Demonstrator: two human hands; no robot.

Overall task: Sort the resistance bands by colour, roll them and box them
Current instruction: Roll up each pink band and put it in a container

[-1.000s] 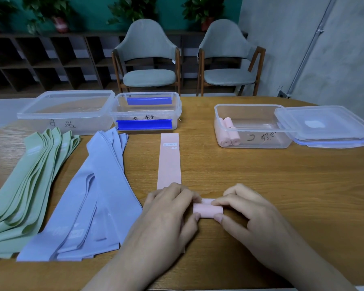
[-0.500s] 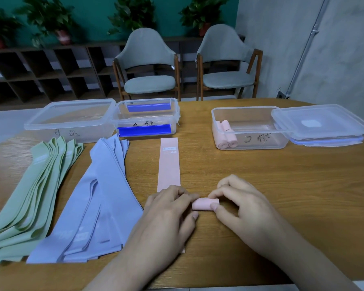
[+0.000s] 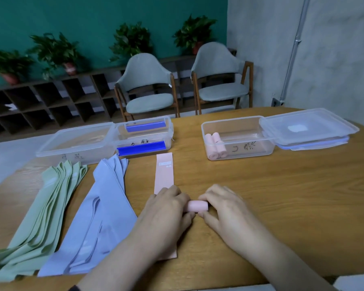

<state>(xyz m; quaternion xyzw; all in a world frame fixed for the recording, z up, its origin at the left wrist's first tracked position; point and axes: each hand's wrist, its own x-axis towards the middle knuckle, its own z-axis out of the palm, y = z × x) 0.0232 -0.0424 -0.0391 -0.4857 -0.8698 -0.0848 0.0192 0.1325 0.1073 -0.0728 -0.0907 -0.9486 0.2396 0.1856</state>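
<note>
**Pink roll held between both hands at the table's near edge**

Both forearms run off the bottom of the view. The left hand (image 3: 166,208) and the right hand (image 3: 225,208) each curl fingers round an end of a small pink roll (image 3: 197,206), so only its middle shows. A flat pink band (image 3: 164,173) lies beside it, its near part covered by the left hand and wrist. To the left lie a fanned heap of blue bands (image 3: 101,211) and a heap of green bands (image 3: 44,211) cut by the frame edge. Farther back on the wooden table (image 3: 292,196), a clear box (image 3: 237,141) holds two pink rolls (image 3: 215,145); its handwritten label is illegible. A lid (image 3: 307,128) rests against its right rim.
</note>
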